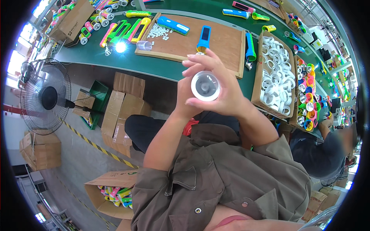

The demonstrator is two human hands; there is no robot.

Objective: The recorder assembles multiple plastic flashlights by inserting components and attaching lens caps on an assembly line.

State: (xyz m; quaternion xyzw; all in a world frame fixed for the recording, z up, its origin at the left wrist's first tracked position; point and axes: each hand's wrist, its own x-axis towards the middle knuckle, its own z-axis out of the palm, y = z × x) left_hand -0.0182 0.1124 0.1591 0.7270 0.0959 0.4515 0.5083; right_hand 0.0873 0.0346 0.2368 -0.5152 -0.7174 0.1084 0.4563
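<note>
From my remote station I have the white-rimmed lens piece (206, 86) near the middle of the head view, held up in front of the person and seen just below the near edge of the board. Its round, clear face points toward the camera, so I read its axis as running roughly along my line of sight; whatever lies behind the face is hidden by the hands. The right hand (228, 89) is curled around the rim, thumb below and fingers over the top. The left hand (185, 96) sits close against it on the left, mostly covered, and I can't tell how its fingers are set.

Beyond the fingertips I see the brown board (226, 43) with its raised wooden border, lying on the green tabletop (83, 56). A blue torch (204, 35) lies on it just past the fingers, its yellow end toward them. My widest bare stretch is to that torch's right, up to the border. Past that, the carton (258, 82) of white rings (276, 73) bounds the right side.
</note>
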